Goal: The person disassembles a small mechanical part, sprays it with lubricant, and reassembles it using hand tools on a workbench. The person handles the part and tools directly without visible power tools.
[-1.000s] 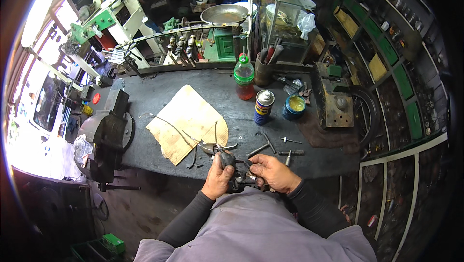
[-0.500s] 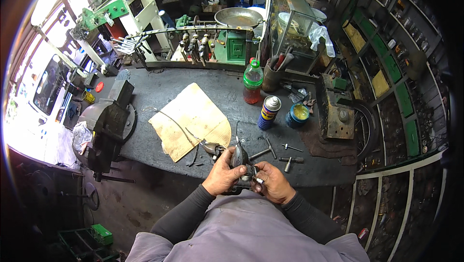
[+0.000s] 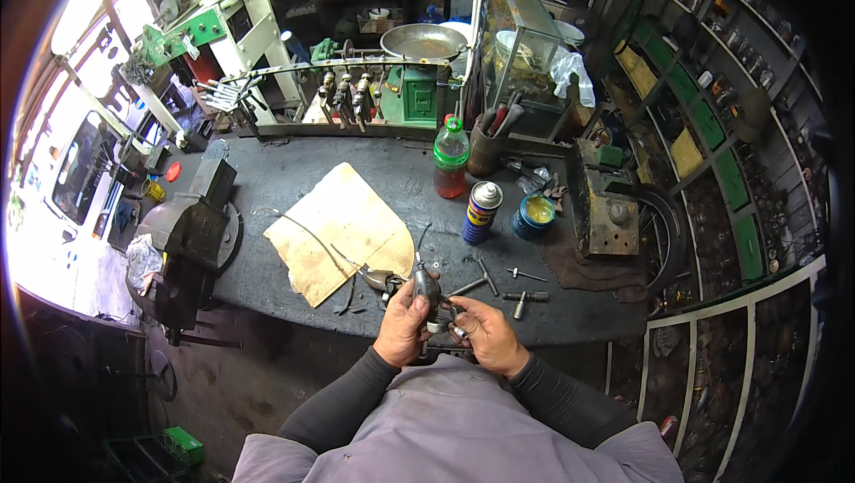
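My left hand point(image 3: 401, 327) is closed around a dark metal mechanical part point(image 3: 426, 285) with a cable end sticking up from its top. My right hand point(image 3: 485, 336) pinches at the lower right of that part, where small silver and black pieces show; its fingertips are partly hidden. Just behind my left hand a silver lever assembly point(image 3: 381, 280) with a long cable rests at the edge of a creased tan cardboard sheet point(image 3: 334, 216). T-handle wrenches point(image 3: 476, 274) and a socket tool point(image 3: 521, 305) lie to the right on the dark bench.
A bench vise point(image 3: 183, 238) stands left. Toward the back right are a spray can point(image 3: 481, 216), a green-capped bottle point(image 3: 451, 162), a blue grease tub point(image 3: 534, 216), a tool holder point(image 3: 485, 149) and a greasy metal block point(image 3: 606, 202). Shelves point(image 3: 730, 162) line the right wall.
The part in my left hand has turned more upright, its cable end now pointing away from me. My fingers have shifted on it, and my right hand has drawn slightly leftward.
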Demonstrator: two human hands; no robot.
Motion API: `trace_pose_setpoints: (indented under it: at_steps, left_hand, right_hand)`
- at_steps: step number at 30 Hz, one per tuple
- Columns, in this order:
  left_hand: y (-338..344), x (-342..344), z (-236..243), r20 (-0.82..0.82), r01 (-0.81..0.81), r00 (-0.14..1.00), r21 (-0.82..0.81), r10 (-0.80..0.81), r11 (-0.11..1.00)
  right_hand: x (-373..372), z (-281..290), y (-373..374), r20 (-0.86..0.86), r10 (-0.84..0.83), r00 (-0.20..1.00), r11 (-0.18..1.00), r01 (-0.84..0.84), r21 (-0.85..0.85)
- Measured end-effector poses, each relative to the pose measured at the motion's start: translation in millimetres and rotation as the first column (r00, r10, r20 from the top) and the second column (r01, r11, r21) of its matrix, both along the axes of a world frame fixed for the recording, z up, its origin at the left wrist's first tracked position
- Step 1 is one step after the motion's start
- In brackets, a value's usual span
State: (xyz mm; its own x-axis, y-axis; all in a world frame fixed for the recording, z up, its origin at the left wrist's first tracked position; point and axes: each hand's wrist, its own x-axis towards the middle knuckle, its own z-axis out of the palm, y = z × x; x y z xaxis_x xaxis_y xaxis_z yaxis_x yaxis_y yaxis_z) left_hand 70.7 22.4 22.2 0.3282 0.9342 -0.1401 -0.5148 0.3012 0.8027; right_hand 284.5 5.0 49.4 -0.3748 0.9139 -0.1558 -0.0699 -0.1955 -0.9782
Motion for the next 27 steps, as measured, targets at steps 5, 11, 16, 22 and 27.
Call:
trace_pose_setpoints:
  at_steps: [5, 11, 16, 22, 27]
  left_hand:
    - [6, -7, 15, -0.16, 0.003, 0.987, 0.197, 0.029, 0.98]
    - [-1, -5, 20, -0.192, -0.024, 0.98, 0.134, 0.05, 0.991]
    - [10, -12, 43, -0.673, 0.19, 0.716, 0.44, 0.182, 0.878]
    - [10, -22, 76, -0.809, 0.457, 0.537, 0.517, 0.238, 0.724]
    - [7, -14, 83, -0.857, 0.54, 0.443, 0.491, 0.265, 0.684]
  right_hand:
    - [9, 31, 6, -0.254, 0.033, 0.967, 0.939, -0.117, -0.323]
    - [3, 3, -6, 0.084, -0.028, 0.996, 0.996, 0.02, 0.091]
    - [13, -3, 3, 0.201, -0.012, 0.98, 0.985, -0.023, 0.171]
    - [32, 50, 25, 0.055, -0.033, 0.998, 0.997, 0.028, 0.078]
    - [25, 57, 24, 0.154, 0.049, 0.987, 0.998, -0.041, -0.052]
